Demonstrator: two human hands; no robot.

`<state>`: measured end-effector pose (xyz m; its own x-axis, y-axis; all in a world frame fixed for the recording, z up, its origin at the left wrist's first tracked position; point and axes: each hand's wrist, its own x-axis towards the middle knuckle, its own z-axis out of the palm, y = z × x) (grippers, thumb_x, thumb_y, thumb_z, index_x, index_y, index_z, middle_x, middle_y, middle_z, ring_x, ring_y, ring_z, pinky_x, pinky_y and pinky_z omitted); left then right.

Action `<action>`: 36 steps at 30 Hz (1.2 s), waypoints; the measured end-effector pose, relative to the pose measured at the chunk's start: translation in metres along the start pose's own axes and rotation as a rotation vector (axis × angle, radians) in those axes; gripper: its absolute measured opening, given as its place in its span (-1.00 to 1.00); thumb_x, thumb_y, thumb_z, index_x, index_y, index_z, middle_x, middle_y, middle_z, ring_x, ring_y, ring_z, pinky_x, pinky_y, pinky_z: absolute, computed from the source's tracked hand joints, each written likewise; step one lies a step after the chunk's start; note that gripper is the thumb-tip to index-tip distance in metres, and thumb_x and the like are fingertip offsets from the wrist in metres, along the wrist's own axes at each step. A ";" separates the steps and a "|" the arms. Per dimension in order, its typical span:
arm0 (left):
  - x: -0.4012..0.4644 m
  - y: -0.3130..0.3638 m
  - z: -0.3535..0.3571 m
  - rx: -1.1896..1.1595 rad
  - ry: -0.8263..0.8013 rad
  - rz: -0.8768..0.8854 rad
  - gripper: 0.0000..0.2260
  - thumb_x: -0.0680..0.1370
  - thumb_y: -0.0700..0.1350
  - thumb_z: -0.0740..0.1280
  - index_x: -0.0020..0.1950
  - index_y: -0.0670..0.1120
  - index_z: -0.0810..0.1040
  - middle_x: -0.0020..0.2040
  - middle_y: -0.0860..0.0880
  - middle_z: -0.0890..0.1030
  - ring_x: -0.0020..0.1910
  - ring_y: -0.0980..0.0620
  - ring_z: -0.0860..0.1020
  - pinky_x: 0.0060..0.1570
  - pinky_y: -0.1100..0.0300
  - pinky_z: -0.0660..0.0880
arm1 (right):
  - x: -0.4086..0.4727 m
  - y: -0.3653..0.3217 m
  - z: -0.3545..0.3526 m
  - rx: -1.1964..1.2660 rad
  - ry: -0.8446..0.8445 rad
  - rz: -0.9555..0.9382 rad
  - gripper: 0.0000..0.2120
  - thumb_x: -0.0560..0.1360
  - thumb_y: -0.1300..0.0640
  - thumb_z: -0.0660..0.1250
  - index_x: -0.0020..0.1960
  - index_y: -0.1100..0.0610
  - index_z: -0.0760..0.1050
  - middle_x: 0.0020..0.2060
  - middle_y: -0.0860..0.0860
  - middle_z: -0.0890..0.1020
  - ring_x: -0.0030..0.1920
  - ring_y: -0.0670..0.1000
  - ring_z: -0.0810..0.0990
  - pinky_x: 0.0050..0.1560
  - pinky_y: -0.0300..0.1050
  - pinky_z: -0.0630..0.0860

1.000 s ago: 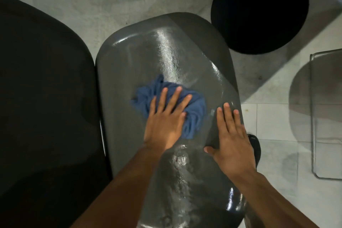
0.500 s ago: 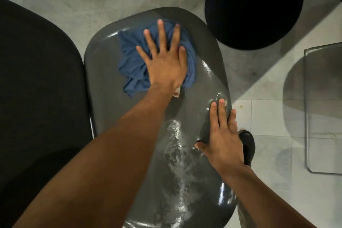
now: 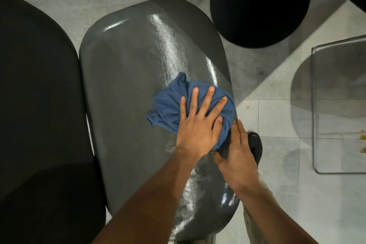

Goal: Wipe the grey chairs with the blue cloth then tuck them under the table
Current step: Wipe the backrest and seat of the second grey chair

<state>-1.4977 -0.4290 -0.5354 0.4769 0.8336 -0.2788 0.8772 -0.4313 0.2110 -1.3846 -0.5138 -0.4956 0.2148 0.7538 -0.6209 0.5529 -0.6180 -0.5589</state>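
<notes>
Since half a second ago, my left hand [image 3: 200, 125] has dragged the blue cloth [image 3: 174, 109] back from the far end of the grey chair [image 3: 128, 85] to its right edge. It presses the bunched cloth down with fingers straight and spread, holding nothing. My right hand [image 3: 235, 156] grips the chair's right rim just beside the cloth, fingers laid over the edge and thumb on the seat. A black chair [image 3: 35, 105] stands touching the grey one's left side, and a round black base [image 3: 259, 4] sits on the tiled floor [image 3: 277, 117] beyond.
</notes>
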 end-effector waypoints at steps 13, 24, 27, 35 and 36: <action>0.050 -0.013 -0.019 -0.019 0.039 -0.222 -0.54 0.72 0.14 -0.03 0.64 0.29 0.06 0.70 0.06 -0.05 0.66 -0.20 -0.11 0.56 -0.35 -0.11 | -0.029 0.009 -0.016 0.000 -0.114 0.066 -0.23 0.58 0.17 0.34 0.65 0.04 0.00 0.64 -0.15 -0.03 0.60 -0.08 0.05 0.44 -0.30 0.05; -0.016 0.021 0.000 -0.104 -0.048 -0.142 -0.52 0.73 0.22 -0.06 0.67 0.21 0.09 0.70 0.05 -0.06 0.67 -0.13 -0.17 0.58 -0.29 -0.09 | -0.022 0.013 -0.016 0.082 -0.062 0.047 -0.24 0.51 0.20 0.45 0.62 0.08 0.18 0.59 -0.04 0.25 0.57 -0.04 0.22 0.55 -0.16 0.15; -0.068 0.002 0.008 -0.108 -0.086 -0.184 -0.53 0.73 0.22 -0.13 0.67 0.24 0.03 0.69 0.09 -0.04 0.67 -0.11 -0.13 0.58 -0.29 -0.01 | -0.026 0.011 -0.016 -0.032 -0.103 0.048 -0.15 0.53 0.09 0.46 0.65 0.05 0.04 0.63 -0.12 0.04 0.60 -0.09 0.09 0.50 -0.18 0.17; -0.023 -0.097 -0.026 -0.266 0.025 -0.870 -0.52 0.73 0.18 -0.09 0.65 0.29 -0.11 0.68 0.09 -0.21 0.66 -0.16 -0.21 0.56 -0.34 -0.15 | -0.032 0.006 -0.014 -0.160 -0.125 0.073 -0.13 0.59 0.01 0.36 0.65 -0.02 -0.18 0.61 -0.23 -0.22 0.58 -0.05 0.18 0.38 -0.06 0.41; 0.000 -0.099 -0.032 -0.302 0.056 -0.924 -0.52 0.74 0.16 -0.10 0.66 0.26 -0.13 0.68 0.07 -0.24 0.65 -0.18 -0.24 0.54 -0.36 -0.17 | -0.032 0.005 -0.014 -0.168 -0.123 0.078 -0.13 0.59 0.01 0.36 0.65 -0.03 -0.18 0.61 -0.23 -0.22 0.58 -0.05 0.18 0.39 -0.06 0.41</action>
<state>-1.5865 -0.3749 -0.5270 -0.4025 0.8174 -0.4122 0.8495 0.5013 0.1646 -1.3776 -0.5386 -0.4712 0.1685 0.6661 -0.7266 0.6672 -0.6197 -0.4133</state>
